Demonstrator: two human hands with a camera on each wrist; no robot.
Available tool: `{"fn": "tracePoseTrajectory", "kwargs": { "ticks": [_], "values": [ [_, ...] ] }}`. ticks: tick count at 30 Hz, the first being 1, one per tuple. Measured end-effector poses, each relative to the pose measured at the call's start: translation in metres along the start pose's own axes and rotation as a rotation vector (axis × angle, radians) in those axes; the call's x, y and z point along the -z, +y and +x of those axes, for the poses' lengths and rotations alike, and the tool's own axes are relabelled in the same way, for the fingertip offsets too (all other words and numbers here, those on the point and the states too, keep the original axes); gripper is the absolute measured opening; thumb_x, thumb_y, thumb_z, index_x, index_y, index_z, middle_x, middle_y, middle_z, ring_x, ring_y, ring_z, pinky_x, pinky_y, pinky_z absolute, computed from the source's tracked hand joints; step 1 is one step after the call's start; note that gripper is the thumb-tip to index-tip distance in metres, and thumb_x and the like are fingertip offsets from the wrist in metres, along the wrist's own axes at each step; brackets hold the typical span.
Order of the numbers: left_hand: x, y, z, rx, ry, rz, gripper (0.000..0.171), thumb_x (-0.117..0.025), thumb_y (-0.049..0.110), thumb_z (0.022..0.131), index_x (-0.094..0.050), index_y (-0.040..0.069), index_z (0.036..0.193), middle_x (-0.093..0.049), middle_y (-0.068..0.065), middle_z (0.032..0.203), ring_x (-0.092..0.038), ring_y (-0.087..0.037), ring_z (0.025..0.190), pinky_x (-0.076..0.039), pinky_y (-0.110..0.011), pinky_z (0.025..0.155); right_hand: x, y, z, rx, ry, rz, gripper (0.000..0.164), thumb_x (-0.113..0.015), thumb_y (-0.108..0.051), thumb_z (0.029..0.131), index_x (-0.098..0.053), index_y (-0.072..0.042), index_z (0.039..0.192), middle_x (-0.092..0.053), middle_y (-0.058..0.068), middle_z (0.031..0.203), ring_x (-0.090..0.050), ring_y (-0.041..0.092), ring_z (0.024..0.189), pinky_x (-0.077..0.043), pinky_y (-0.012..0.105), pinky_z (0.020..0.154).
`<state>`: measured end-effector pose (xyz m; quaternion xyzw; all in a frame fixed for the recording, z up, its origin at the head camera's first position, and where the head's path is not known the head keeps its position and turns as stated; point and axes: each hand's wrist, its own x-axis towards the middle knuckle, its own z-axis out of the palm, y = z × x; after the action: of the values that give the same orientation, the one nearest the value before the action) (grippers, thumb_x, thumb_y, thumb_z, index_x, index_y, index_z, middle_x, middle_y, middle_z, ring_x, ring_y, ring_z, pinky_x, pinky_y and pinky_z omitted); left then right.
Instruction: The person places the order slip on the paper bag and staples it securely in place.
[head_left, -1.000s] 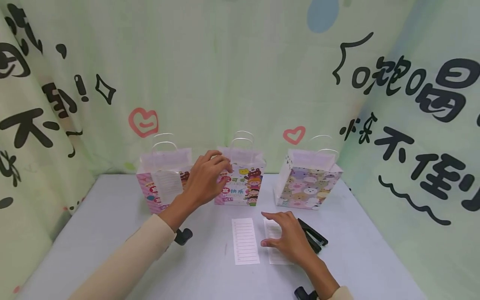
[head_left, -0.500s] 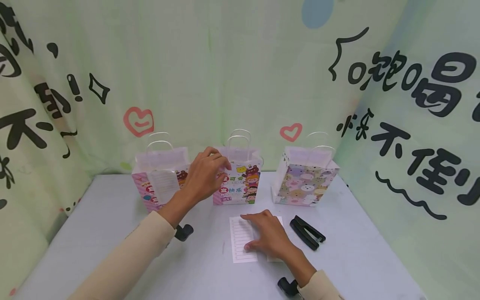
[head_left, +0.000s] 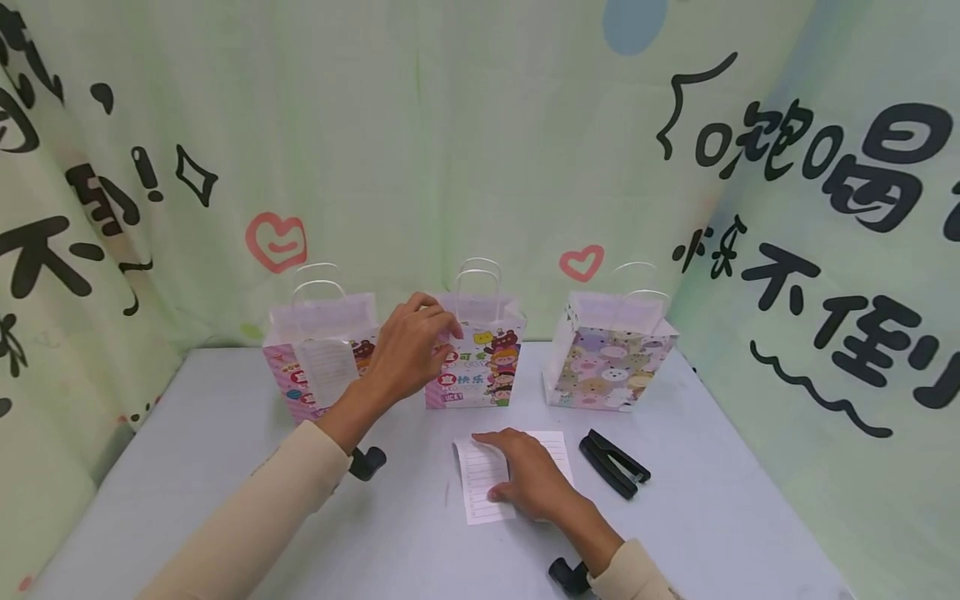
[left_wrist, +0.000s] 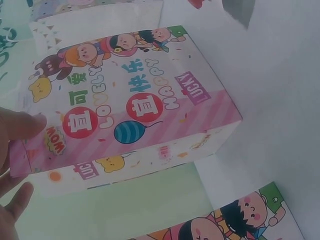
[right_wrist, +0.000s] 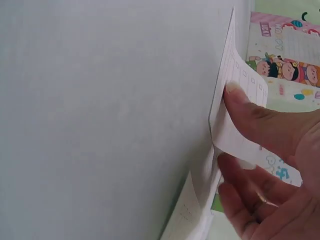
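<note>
My left hand (head_left: 408, 350) grips the upper left edge of the middle paper gift bag (head_left: 480, 375). In the left wrist view its thumb (left_wrist: 25, 125) lies on the bag's printed front, with the other fingers along the side. Lower on the table, my right hand (head_left: 528, 479) pinches a lined paper slip (head_left: 480, 475). The slip bows up from the table between thumb and fingers in the right wrist view. Partly behind that hand lies a second lined slip (head_left: 553, 443).
A black stapler (head_left: 615, 464) lies right of the slips. The left gift bag (head_left: 287, 375) carries a lined slip (head_left: 327, 371) on its front. At the right stands a bag with animal faces (head_left: 615, 367). A printed curtain (head_left: 450, 167) backs the table.
My right hand has moved left from the second slip to the first, whose top now lifts and bends. The stapler has come into full view. My left hand stays at the middle bag.
</note>
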<state>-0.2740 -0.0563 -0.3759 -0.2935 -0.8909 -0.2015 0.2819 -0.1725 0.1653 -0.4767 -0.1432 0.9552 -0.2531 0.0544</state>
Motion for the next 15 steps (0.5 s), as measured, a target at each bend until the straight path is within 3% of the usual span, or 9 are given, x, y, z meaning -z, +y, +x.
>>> {"fn": "tracePoseTrajectory", "kwargs": {
  "ticks": [3, 6, 10, 15],
  "values": [
    [0.0004, -0.0007, -0.0001, 0.005, 0.003, -0.007, 0.016, -0.087, 0.013, 0.086, -0.082, 0.015, 0.101, -0.082, -0.003, 0.111, -0.063, -0.024, 0.113, -0.055, -0.041, 0.101, -0.0008, -0.0009, 0.0001, 0.009, 0.026, 0.075, 0.076, -0.093, -0.007, 0.079, -0.064, -0.025, 0.147, -0.065, 0.007, 0.142, -0.063, 0.02, 0.099, -0.057, 0.032, 0.089],
    [0.0005, -0.0002, -0.0001, 0.006, -0.001, -0.008, 0.016, -0.087, 0.013, 0.086, -0.082, 0.015, 0.101, -0.082, -0.003, 0.111, -0.063, -0.024, 0.113, -0.056, -0.042, 0.101, -0.0002, -0.0018, -0.0002, -0.008, 0.07, 0.148, 0.071, -0.092, -0.004, 0.079, -0.068, -0.025, 0.142, -0.06, 0.008, 0.149, -0.057, 0.012, 0.081, -0.054, 0.018, 0.071],
    [0.0007, 0.0005, 0.0002, 0.007, -0.009, 0.0, 0.016, -0.087, 0.014, 0.087, -0.082, 0.015, 0.102, -0.082, -0.003, 0.112, -0.063, -0.024, 0.114, -0.055, -0.042, 0.102, 0.0017, -0.0027, -0.0005, -0.045, 0.112, 0.217, 0.06, -0.091, -0.003, 0.08, -0.074, -0.025, 0.134, -0.054, 0.007, 0.158, -0.06, 0.011, 0.076, -0.057, 0.016, 0.072],
    [0.0016, 0.0005, 0.0004, 0.005, -0.019, 0.012, 0.016, -0.087, 0.014, 0.087, -0.082, 0.015, 0.102, -0.082, -0.003, 0.112, -0.063, -0.025, 0.115, -0.055, -0.041, 0.101, 0.0053, -0.002, 0.0004, -0.063, 0.082, 0.28, 0.041, -0.088, 0.0, 0.083, -0.082, -0.019, 0.119, -0.069, 0.008, 0.14, -0.059, 0.013, 0.078, -0.055, 0.017, 0.069]
  ]
}}
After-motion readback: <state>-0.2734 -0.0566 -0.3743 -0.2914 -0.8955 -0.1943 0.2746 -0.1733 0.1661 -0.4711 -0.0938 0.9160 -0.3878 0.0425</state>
